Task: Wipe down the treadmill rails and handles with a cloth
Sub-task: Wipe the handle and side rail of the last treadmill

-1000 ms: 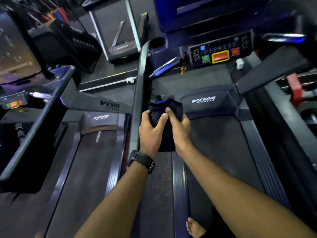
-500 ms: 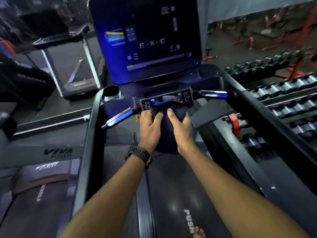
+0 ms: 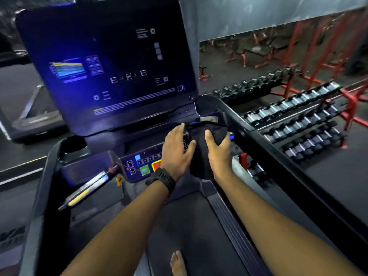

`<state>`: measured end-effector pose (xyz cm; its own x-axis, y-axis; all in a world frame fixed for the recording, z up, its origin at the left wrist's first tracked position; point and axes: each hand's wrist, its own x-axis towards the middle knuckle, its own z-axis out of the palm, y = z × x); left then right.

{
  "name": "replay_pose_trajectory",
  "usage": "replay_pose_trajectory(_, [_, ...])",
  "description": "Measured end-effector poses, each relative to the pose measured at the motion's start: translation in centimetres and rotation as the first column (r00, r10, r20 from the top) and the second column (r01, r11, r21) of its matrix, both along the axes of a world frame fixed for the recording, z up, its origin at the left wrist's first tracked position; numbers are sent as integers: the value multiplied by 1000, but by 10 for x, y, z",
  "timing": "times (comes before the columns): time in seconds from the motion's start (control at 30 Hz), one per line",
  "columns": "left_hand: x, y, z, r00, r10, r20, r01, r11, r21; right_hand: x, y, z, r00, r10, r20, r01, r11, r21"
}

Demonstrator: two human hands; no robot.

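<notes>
A dim gym, and off at two o'clock stand racks of dumbbells [image 3: 298, 124] with red frames [image 3: 310, 56] behind them. The person stands on a treadmill, one bare foot [image 3: 178, 263] on the dark belt [image 3: 189, 226] at six o'clock. Straight ahead at eleven o'clock the big screen [image 3: 111, 66] glows blue, and under it sits the button panel [image 3: 143, 166] with its green and red keys.

The dark cloth [image 3: 205, 140] is bunched up at twelve o'clock, at the right end of the panel, where the right rail [image 3: 258, 144] meets the console. The right hand [image 3: 219, 154] grips it, thumb on top and fingers wrapped round the far side. The left hand [image 3: 176, 152], with a black watch [image 3: 162, 179] on the wrist, lies over the panel with fingers fairly straight and spread. Its thumb rests against the cloth's left edge, and it does not look to be clutching anything.

The left rail [image 3: 49, 176] runs down toward eight o'clock, well apart from both hands. A short silver handle [image 3: 87, 190] pokes out near it at nine o'clock.
</notes>
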<state>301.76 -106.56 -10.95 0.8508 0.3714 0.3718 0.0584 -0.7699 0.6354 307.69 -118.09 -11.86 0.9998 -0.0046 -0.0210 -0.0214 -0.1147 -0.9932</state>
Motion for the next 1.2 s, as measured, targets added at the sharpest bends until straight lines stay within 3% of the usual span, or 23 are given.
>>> replay_pose_trajectory(0.13, [55,26,-18,993,-49,-109,68,982,177,46,9,-13,998,-64,-10,63,995,-71])
replay_pose_trajectory(0.33, [121,55,-33,945,-69,-321,176,931,319,95,22,-24,986,-156,-62,142,973,-183])
replay_pose_trajectory(0.6, [146,63,-47,853,3,-522,201,921,334,140,43,-45,994,-77,-79,47,944,-327])
replay_pose_trajectory(0.67, [148,61,-47,837,16,-547,189,930,317,146,45,-50,995,-95,26,97,905,-414])
replay_pose_trajectory(0.73, [150,62,-46,827,9,-562,191,936,296,148,49,-57,969,-119,216,228,764,-603])
replay_pose_trajectory(0.8, [149,64,-47,825,-3,-566,197,939,281,149,53,-64,933,-47,358,297,664,-686])
replay_pose_trajectory(0.87, [148,64,-48,821,1,-571,195,940,282,147,55,-74,902,75,425,283,641,-713])
replay_pose_trajectory(1.0, [144,63,-49,772,83,-630,189,917,352,126,52,-92,893,272,360,135,600,-788])
replay_pose_trajectory(1.2, [145,68,-48,753,71,-655,231,903,363,152,56,-87,782,470,409,146,501,-853])
